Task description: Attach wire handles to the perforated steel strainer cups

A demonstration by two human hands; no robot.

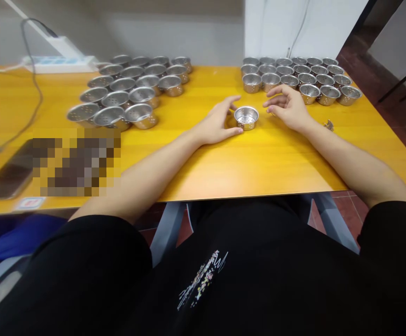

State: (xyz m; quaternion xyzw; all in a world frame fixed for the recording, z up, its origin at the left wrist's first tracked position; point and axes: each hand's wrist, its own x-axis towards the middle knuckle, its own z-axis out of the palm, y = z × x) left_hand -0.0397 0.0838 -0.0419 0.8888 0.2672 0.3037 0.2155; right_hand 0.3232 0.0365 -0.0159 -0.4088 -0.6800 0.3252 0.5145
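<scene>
A small metal cup with holes (246, 118) stands upright on the yellow table (231, 168), between my two hands. My left hand (221, 122) is at its left side, thumb and fingers spread around it; whether the fingertips touch it I cannot tell. To the right of the cup, a little apart from it, my right hand (285, 106) hovers with its fingers apart and nothing in them. Behind my right hand, rows of similar cups (252, 83) stand at the back right. A small metal piece (328, 125) lies beside my right forearm.
Several more metal cups (141, 115) stand in rows at the back left. A power strip (60, 64) with cables lies behind them. At the left are a dark phone-like object (13, 168) and a pixelated item (83, 163). The table's front edge runs below my forearms.
</scene>
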